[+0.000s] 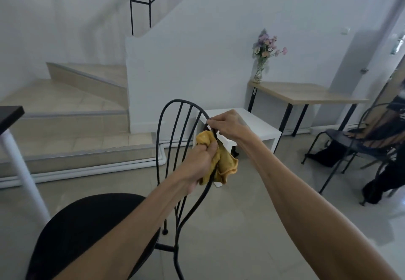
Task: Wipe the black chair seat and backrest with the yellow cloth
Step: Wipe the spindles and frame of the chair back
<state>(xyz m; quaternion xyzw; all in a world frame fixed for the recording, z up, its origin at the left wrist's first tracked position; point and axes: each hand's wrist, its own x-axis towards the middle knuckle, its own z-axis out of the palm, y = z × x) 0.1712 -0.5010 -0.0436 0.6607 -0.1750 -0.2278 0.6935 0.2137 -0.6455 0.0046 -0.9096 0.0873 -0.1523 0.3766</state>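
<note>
Yellow cloth (225, 161) hangs lengthwise along upright backrest (183, 100).

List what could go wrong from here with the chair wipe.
1. The right hand only pinches the backrest rim; a hard stroke could rock or slide the chair on the glossy floor.
2. The cloth, bunched in the left hand, covers only the rim; its loose tail may snag, and the inner rods could be missed.
</note>
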